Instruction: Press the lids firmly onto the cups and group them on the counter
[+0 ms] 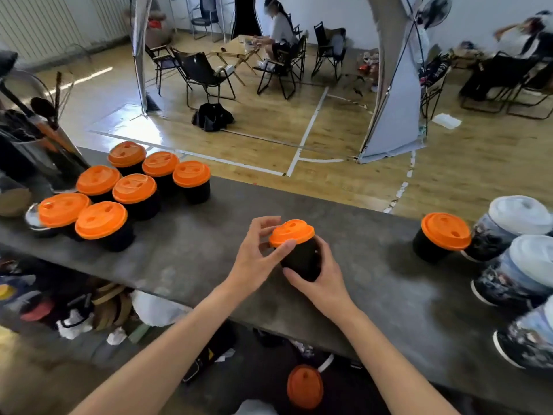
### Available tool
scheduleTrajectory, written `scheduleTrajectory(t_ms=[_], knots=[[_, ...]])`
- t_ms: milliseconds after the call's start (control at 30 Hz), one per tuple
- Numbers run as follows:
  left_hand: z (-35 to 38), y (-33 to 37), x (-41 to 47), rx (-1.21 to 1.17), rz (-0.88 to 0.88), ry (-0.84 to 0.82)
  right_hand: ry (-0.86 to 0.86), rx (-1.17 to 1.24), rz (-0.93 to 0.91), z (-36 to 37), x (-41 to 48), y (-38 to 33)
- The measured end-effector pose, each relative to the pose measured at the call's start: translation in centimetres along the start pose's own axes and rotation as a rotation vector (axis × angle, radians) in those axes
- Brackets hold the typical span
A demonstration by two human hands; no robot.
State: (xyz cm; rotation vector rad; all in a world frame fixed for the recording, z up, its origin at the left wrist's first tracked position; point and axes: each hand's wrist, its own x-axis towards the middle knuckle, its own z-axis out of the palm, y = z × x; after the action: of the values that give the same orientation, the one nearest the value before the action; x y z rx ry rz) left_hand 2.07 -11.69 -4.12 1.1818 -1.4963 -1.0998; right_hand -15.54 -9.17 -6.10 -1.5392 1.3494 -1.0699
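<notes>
Cup [300, 260], black and tapered, is at mid-counter, tilted a little, with a round orange plastic lid [291, 232] on its mouth. The right hand [324, 277] wraps round the cup's dark body from the near right side, fingers curled against it. The left hand [254, 259] pinches the lid, thumb pressed on the near rim and fingers arched over the far edge. The counter [194, 235] is grey, mottled and stone-like. To the left, well apart, seven lidded black cups [134, 193] stand bunched together. To the right, another black cup [440, 239] with an orange lid stands just beside patterned cups [505, 232] with white domed lids; their print is too blurred to read. A spare lid [305, 386] lies below the counter's near edge.
</notes>
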Motion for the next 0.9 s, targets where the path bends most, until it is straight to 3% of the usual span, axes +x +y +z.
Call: scheduleTrajectory(t_ms=[167,467,667,900], knots=[[3.7,-0.6,1.0,-0.191,-0.223,-0.072,0.060,0.011,0.010,-2.0,-0.9,0.8],[4.9,-1.5,1.2,-0.321,-0.257,-0.049,0.115,0.057,-0.017,-2.4,-0.9,1.6],[5.4,-1.7,0.9,-0.233,-0.178,-0.017,0.104,0.089,0.022,-2.2,-0.7,1.8],[5.6,-1.7,1.1,-0.237,-0.151,-0.093,0.112,0.053,0.012,-2.5,-0.4,2.0]])
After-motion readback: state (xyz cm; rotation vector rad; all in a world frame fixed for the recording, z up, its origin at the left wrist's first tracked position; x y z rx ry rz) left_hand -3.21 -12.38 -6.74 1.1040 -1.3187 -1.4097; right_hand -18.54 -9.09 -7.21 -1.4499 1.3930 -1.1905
